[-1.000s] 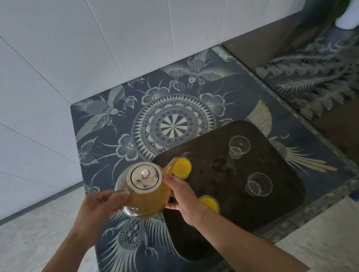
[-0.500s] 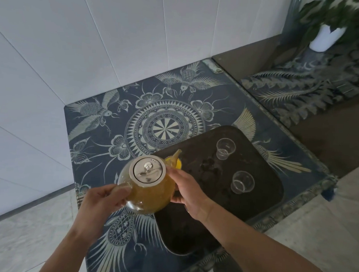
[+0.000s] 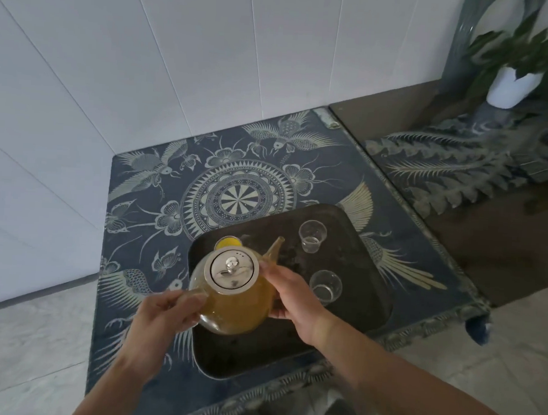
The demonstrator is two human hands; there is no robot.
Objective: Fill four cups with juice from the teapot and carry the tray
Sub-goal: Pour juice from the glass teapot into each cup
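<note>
Wall [image 3: 146,73]: white panels are seen behind the bench, with thin seams running up them.
Bench [image 3: 131,231]: it is covered by a dark blue cloth printed with pale birds, flowers and a round medallion.
Tray [image 3: 366,307]: a dark, rounded rectangle is laid on the right half of the bench, near its front edge.
Plant pot [image 3: 507,89]: a white pot with green leaves is seen at upper right, well apart from the tray, on a second patterned surface.
Teapot [image 3: 236,303]: glass, with a metal lid, part-filled with orange-yellow juice; it is held above the left end of the tray, spout pointed toward the far right.
Left hand [image 3: 165,316]: the fingers are curled round the teapot handle.
Right hand [image 3: 296,297]: it is laid against the teapot's right side, fingers reaching to the base of the spout and thumb under the body.
Filled cup [image 3: 228,241]: juice is seen at the tray's far-left corner, partly hidden behind the teapot lid.
Empty cup, far [image 3: 312,236]: clear, upright, on the tray beyond the spout.
Empty cup, near [image 3: 325,286]: clear, upright, just beside the right hand.
Fourth cup: it cannot be seen.
</note>
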